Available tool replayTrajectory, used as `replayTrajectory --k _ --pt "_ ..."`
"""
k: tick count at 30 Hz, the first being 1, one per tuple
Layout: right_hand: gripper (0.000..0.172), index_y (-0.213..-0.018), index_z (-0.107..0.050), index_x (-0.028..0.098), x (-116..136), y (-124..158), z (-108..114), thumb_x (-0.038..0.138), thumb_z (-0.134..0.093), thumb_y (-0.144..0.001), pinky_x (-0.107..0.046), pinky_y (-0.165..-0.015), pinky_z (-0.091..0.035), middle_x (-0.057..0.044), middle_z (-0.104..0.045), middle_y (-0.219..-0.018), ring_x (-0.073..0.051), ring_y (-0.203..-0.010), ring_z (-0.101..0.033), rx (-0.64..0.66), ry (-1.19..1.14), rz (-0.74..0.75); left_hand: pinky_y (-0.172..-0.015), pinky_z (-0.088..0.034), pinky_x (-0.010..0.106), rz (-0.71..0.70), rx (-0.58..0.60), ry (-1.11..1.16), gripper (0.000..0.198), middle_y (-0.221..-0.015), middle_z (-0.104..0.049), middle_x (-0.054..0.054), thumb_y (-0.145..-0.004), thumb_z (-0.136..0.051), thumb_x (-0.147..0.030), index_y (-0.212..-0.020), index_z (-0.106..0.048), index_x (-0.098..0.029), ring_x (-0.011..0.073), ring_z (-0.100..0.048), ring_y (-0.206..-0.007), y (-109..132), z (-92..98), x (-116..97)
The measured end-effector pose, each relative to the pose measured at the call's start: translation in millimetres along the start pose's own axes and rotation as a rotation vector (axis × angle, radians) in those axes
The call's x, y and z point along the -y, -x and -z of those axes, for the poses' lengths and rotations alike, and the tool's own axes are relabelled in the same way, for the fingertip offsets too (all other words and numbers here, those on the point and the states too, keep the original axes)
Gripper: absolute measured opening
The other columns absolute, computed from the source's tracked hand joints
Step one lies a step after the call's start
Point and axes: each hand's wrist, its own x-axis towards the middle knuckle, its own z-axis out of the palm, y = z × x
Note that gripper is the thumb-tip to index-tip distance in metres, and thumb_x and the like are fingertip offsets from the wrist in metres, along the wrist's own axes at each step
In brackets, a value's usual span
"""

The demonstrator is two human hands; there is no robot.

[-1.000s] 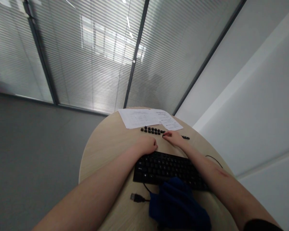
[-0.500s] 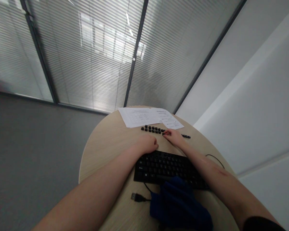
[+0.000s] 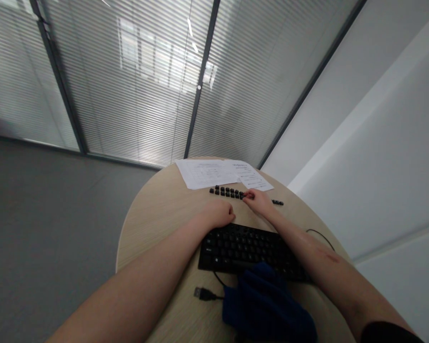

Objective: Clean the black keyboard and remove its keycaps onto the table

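Several loose black keycaps (image 3: pixel 227 192) lie in two rows on the round table. My right hand (image 3: pixel 258 201) is at the right end of these rows, thumb and forefinger pinched on a small black keycap (image 3: pixel 244 196). Just above the upper left edge of the black keyboard (image 3: pixel 243 247), my left hand (image 3: pixel 220 213) rests on the table with its fingers curled in. Whatever those fingers may hold is hidden. My right forearm crosses over the keyboard's right part.
Printed papers (image 3: pixel 207 174) lie at the table's (image 3: pixel 153 214) far edge. More keycaps (image 3: pixel 278 202) sit right of my right hand. A dark blue cloth (image 3: pixel 268 305) covers the keyboard's near edge, beside a USB plug (image 3: pixel 204 294). A cable (image 3: pixel 321 234) curves at right.
My right hand has shifted slightly away from me, its fingertips now closer to the end of the keycap rows. My left hand and the keyboard stay where they were.
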Motion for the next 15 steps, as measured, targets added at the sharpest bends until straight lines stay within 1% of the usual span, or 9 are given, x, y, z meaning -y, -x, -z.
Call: replayTrajectory --k 3,6,8,11,12,13,15 --pt "0.017 -0.092 -0.072 0.021 -2 10 15 0.033 -0.064 -0.083 -0.034 -0.075 -0.048 -0.005 -0.074 -0.087 -0.021 -0.078 -0.066 -0.064 -0.040 -0.013 -0.069 -0.048 0.034 0.008 0.009 0.008 0.033 -0.087 -0.075 0.011 -0.084 -0.053 -0.044 -0.085 -0.077 -0.021 0.0256 -0.067 -0.080 0 -0.6 0" --pt "0.032 -0.097 -0.069 0.020 -5 26 33 0.043 -0.047 -0.094 -0.034 -0.071 -0.050 -0.007 -0.074 -0.089 -0.018 -0.067 -0.063 -0.119 -0.135 -0.031 -0.068 -0.048 0.033 0.017 0.014 0.015 0.032 -0.088 -0.075 0.011 -0.084 -0.053 -0.042 -0.084 -0.077 -0.021 0.0254 -0.066 -0.080 -1 -1.0 0" --pt "0.042 -0.097 -0.068 0.019 -6 39 44 0.051 -0.040 -0.096 -0.033 -0.066 -0.051 -0.008 -0.073 -0.089 -0.018 -0.066 -0.062 -0.180 -0.328 -0.066 -0.068 -0.047 0.033 0.012 0.012 0.016 0.031 -0.087 -0.075 0.010 -0.085 -0.053 -0.042 -0.084 -0.077 -0.021 0.0249 -0.066 -0.079 -1 -0.8 1" --pt "0.051 -0.085 -0.068 0.020 -7 62 59 0.063 -0.042 -0.091 -0.032 -0.063 -0.053 -0.008 -0.070 -0.084 -0.019 -0.072 -0.063 -0.285 -0.723 -0.163 -0.067 -0.047 0.033 -0.004 0.015 0.008 0.031 -0.084 -0.074 0.010 -0.086 -0.053 -0.042 -0.082 -0.076 -0.021 0.0245 -0.066 -0.077 -1 -0.4 1" --pt "0.052 -0.082 -0.067 0.020 -7 70 62 0.065 -0.044 -0.089 -0.031 -0.062 -0.053 -0.007 -0.068 -0.080 -0.019 -0.071 -0.062 -0.310 -0.836 -0.201 -0.068 -0.047 0.033 -0.008 0.015 0.000 0.031 -0.084 -0.074 0.010 -0.086 -0.053 -0.042 -0.082 -0.076 -0.021 0.0245 -0.066 -0.077 -1 -0.3 1" --pt "0.052 -0.079 -0.067 0.020 -6 77 64 0.066 -0.045 -0.087 -0.031 -0.061 -0.052 -0.005 -0.065 -0.073 -0.018 -0.066 -0.060 -0.322 -0.940 -0.243 -0.069 -0.047 0.033 -0.006 0.015 -0.009 0.031 -0.084 -0.074 0.010 -0.086 -0.054 -0.042 -0.081 -0.076 -0.021 0.0245 -0.066 -0.078 -1 -0.1 1" --pt "0.048 -0.075 -0.065 0.021 -5 88 66 0.064 -0.047 -0.086 -0.029 -0.054 -0.050 0.000 -0.054 -0.057 -0.014 -0.052 -0.051 -0.288 -1.118 -0.346 -0.070 -0.047 0.033 0.003 0.017 -0.029 0.031 -0.086 -0.074 0.010 -0.086 -0.054 -0.042 -0.082 -0.075 -0.021 0.0242 -0.065 -0.079 -1 0.5 1"
